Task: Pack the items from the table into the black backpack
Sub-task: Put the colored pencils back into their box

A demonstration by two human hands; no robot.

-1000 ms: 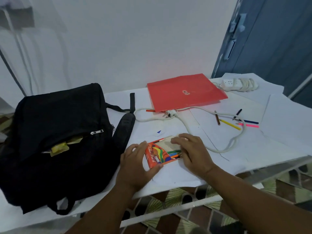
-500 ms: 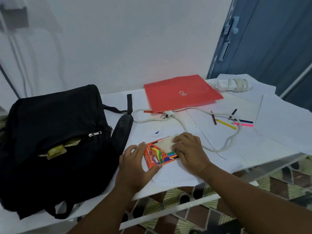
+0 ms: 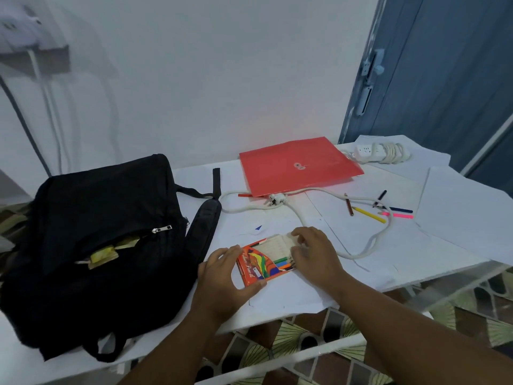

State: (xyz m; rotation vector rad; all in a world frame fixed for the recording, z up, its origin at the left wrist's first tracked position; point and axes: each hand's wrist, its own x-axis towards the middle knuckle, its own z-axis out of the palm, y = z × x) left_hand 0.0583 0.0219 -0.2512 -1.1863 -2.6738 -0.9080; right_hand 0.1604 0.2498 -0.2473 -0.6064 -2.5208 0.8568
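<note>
Barely any change since the earlier frames: your right hand (image 3: 313, 252) has shifted slightly along the open flap of the pencil box (image 3: 265, 258), fingers curled on it. Your left hand (image 3: 223, 276) grips the box's near-left end, thumb under the bottom edge. Box lies flat on the surface (image 3: 305, 298), just right of the black backpack (image 3: 97, 245). Loose pencils (image 3: 370, 213) and red folder (image 3: 298, 165) lie farther back.
</note>
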